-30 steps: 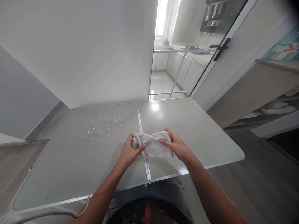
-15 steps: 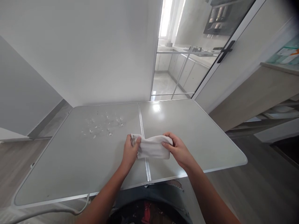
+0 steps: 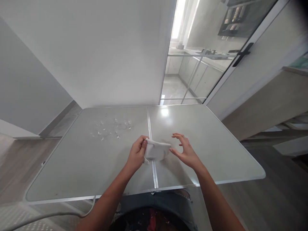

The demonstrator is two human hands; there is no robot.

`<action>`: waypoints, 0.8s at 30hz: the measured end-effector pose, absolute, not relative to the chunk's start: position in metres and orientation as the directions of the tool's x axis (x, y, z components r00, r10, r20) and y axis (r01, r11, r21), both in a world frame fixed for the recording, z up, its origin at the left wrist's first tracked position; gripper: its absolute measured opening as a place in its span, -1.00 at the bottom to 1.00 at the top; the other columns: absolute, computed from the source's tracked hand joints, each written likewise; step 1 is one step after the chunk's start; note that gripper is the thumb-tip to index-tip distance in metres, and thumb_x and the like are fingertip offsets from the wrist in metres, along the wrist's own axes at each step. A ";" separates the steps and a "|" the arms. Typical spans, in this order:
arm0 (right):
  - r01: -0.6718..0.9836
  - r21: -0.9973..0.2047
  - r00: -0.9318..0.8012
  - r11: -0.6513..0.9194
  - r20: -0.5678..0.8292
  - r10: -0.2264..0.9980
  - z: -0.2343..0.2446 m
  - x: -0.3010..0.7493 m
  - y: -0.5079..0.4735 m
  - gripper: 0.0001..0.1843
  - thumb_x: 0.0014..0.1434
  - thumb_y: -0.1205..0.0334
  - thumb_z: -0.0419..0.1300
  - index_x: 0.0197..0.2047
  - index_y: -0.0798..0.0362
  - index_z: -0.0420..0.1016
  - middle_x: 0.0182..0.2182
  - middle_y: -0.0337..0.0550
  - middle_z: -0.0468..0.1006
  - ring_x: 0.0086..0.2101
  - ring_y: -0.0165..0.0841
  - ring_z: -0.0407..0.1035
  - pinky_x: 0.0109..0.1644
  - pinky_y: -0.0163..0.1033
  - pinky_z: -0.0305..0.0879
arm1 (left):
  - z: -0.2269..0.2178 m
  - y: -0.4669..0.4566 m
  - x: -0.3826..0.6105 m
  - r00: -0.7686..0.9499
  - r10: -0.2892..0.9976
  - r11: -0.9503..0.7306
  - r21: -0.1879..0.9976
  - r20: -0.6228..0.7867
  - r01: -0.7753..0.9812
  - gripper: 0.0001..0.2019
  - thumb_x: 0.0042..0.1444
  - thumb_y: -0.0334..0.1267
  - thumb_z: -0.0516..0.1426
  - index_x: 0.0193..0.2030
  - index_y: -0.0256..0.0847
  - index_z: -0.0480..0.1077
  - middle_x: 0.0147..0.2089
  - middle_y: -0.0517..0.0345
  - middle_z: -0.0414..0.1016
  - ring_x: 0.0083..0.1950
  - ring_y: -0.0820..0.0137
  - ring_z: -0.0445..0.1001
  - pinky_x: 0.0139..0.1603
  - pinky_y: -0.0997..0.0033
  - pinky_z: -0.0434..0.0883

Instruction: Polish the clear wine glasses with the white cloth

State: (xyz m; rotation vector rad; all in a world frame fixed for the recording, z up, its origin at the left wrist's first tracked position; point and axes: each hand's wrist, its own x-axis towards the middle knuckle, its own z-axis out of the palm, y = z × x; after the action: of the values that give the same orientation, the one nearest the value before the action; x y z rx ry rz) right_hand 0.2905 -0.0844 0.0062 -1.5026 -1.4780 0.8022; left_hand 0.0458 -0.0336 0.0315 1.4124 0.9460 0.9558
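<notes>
My left hand (image 3: 136,154) pinches the left end of a small folded white cloth (image 3: 157,150) just above the middle seam of a grey folding table (image 3: 96,173). Beside the cloth's right end, my right hand (image 3: 184,150) hovers with its fingers curled apart and holds nothing. A patch of water droplets (image 3: 111,129) lies on the table's left half, behind and to the left of my left hand.
A white wall stands behind the table's left half. A glass sliding door (image 3: 211,48) with a black handle opens onto a kitchen behind the right half. A wooden shelf unit (image 3: 271,102) stands to the right. A white cable (image 3: 60,215) hangs at the near left edge.
My right hand has let go of the cloth and opened. The cloth is bunched smaller in my left hand. The camera has turned slightly to the left.
</notes>
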 end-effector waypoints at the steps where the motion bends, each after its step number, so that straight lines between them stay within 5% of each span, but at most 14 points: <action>1: 0.400 -0.907 -0.034 0.134 0.131 0.991 0.010 0.286 -0.084 -0.36 0.07 0.01 0.38 0.20 -0.11 0.39 0.20 -0.02 0.37 0.17 -0.10 0.26 0.15 0.00 0.30 | 0.039 -0.036 0.047 0.450 0.893 0.011 1.000 0.002 -0.027 -0.67 0.29 0.06 0.09 -0.21 -0.19 0.41 -0.38 0.20 0.31 -0.39 0.44 0.22 -0.37 0.48 0.19; 3: 0.235 -0.955 -0.300 0.178 0.103 0.948 0.018 0.273 -0.083 -0.22 -0.01 -0.01 0.46 0.26 -0.11 0.36 0.19 0.00 0.42 0.19 -0.08 0.28 0.24 0.04 0.26 | 0.054 -0.037 0.048 0.633 0.771 0.155 0.985 -0.072 -0.076 -0.64 0.25 0.08 0.13 -0.18 -0.22 0.44 -0.36 0.18 0.36 -0.39 0.45 0.25 -0.36 0.48 0.21; 5: 0.077 -0.993 -0.447 0.090 0.047 0.893 0.021 0.259 -0.082 -0.34 0.01 -0.04 0.45 0.15 -0.06 0.47 0.04 -0.02 0.54 0.07 -0.09 0.40 0.17 0.03 0.32 | 0.062 -0.034 0.048 0.712 0.692 0.236 0.970 -0.122 -0.063 -0.63 0.21 0.07 0.18 -0.16 -0.25 0.47 -0.34 0.14 0.40 -0.38 0.44 0.30 -0.36 0.47 0.23; 8: -0.051 -0.986 -0.471 -0.161 -0.119 0.874 0.013 0.248 -0.080 -0.59 0.16 -0.10 0.32 -0.06 0.01 0.59 -0.16 -0.06 0.62 -0.15 -0.16 0.50 -0.05 -0.05 0.42 | 0.058 -0.021 0.045 0.590 0.796 0.182 0.983 -0.136 -0.019 -0.62 0.18 0.07 0.20 -0.18 -0.26 0.50 -0.37 0.14 0.44 -0.38 0.42 0.34 -0.36 0.45 0.24; 13: -0.298 -0.839 -0.327 -0.456 -0.359 0.874 -0.027 0.254 -0.074 -0.54 0.06 -0.11 0.41 -0.09 0.04 0.59 -0.25 -0.06 0.65 -0.32 -0.23 0.52 -0.23 -0.15 0.44 | 0.010 0.006 0.035 0.340 0.939 -0.037 0.968 -0.051 0.247 -0.69 0.20 -0.02 0.20 -0.06 -0.20 0.49 -0.20 0.03 0.54 -0.19 0.28 0.48 -0.19 0.34 0.36; 20: -0.578 -0.807 0.227 -0.118 -0.298 0.927 -0.044 0.301 -0.039 -0.60 -0.10 0.13 0.53 -0.18 0.02 0.60 -0.22 -0.17 0.67 -0.27 -0.26 0.53 -0.20 -0.21 0.50 | -0.052 0.034 0.014 0.031 0.990 -0.134 0.820 0.140 0.557 -0.77 0.24 -0.16 0.13 -0.02 -0.19 0.37 0.04 -0.08 0.45 0.07 0.18 0.44 0.05 0.15 0.40; 24: -0.618 -0.778 0.334 0.114 -0.128 0.934 -0.043 0.315 0.010 -0.63 -0.03 0.30 0.46 -0.10 0.00 0.59 -0.07 -0.19 0.66 -0.10 -0.28 0.53 -0.03 -0.22 0.49 | -0.065 0.052 0.014 -0.147 0.970 -0.063 0.785 0.193 0.616 -0.60 0.20 -0.14 0.18 0.11 -0.25 0.27 0.16 -0.19 0.35 0.23 0.07 0.37 0.21 0.00 0.34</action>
State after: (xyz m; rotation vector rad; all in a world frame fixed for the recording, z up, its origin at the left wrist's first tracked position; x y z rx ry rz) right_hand 0.3153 0.0103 -0.0435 -0.8594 -0.4496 1.1948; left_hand 0.0140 0.0516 -0.0645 1.6922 1.7842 1.0874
